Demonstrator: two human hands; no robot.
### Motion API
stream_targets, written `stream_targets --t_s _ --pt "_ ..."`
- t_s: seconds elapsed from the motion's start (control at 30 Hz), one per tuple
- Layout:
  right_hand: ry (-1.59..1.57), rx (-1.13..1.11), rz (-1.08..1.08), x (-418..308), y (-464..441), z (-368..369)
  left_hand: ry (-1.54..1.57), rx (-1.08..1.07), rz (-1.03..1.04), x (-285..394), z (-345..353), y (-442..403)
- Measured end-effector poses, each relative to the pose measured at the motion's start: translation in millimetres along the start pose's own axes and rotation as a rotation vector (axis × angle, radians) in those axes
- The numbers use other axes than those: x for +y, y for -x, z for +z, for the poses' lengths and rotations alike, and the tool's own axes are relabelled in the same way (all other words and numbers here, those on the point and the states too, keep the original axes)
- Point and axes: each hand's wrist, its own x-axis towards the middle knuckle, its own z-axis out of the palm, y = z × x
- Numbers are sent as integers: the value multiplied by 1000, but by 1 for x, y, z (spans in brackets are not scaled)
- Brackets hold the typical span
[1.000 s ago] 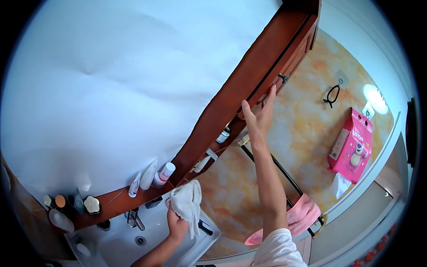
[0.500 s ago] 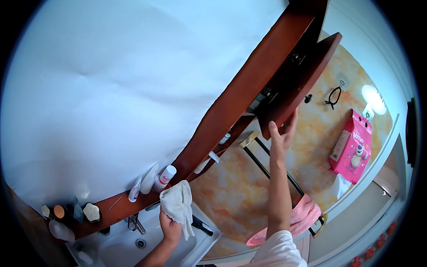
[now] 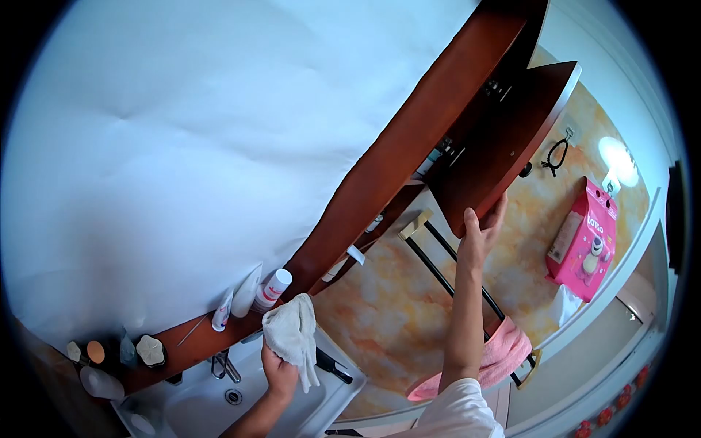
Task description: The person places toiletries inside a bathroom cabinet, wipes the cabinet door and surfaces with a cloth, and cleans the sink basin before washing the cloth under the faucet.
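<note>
A crumpled white cloth (image 3: 292,332) hangs from my left hand (image 3: 280,374), whose fingers are closed around it above the white sink (image 3: 197,405). My right hand (image 3: 483,232) reaches up and grips the lower edge of a reddish-brown cabinet door (image 3: 504,139), thumb on the inner face and fingers on the outer side. That door stands swung away from the wooden cabinet (image 3: 409,124), with metal hinges showing in the gap. Inside, a few items show only in part. A small black knob (image 3: 526,170) sits on the door.
On the wooden shelf (image 3: 193,336) stand a white bottle (image 3: 274,286), tubes and several toiletries. A black towel rail (image 3: 427,263) with a pink towel (image 3: 489,358) crosses the marbled wall. A pink tissue pack (image 3: 584,244) and a black hair tie (image 3: 556,157) hang at the right.
My right hand has moved a little to the right with the cabinet door, which now stands wider and shows more of its inner face. The left hand and cloth have barely moved.
</note>
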Motion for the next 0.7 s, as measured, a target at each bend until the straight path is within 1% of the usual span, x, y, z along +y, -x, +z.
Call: stream_targets --t_s 0.1,0.17,0.2,0.3,0.37,0.47,0.57,0.6,0.7 --pt "90 -17 -33 -6 -1 12 58 31 -34 2 4 0" --pt "37 -23 -6 -11 -2 26 118 36 -68 5 9 1" --pt "9 -26 6 -11 -3 34 138 25 -69 0 8 1" --pt "124 -4 -23 -4 -9 56 188 -8 -80 -21 6 5" --pt "138 0 -40 -11 -9 71 205 -30 -105 -25 4 6" --pt "168 -17 -107 -7 -11 85 142 -24 -7 -11 8 2" --pt "247 -31 -166 3 -12 90 80 13 -12 -1 8 0" --pt "207 -49 -156 3 -11 89 78 13 -4 2 8 -1" --pt "242 -107 -281 3 7 84 46 -8 23 6 8 -2"
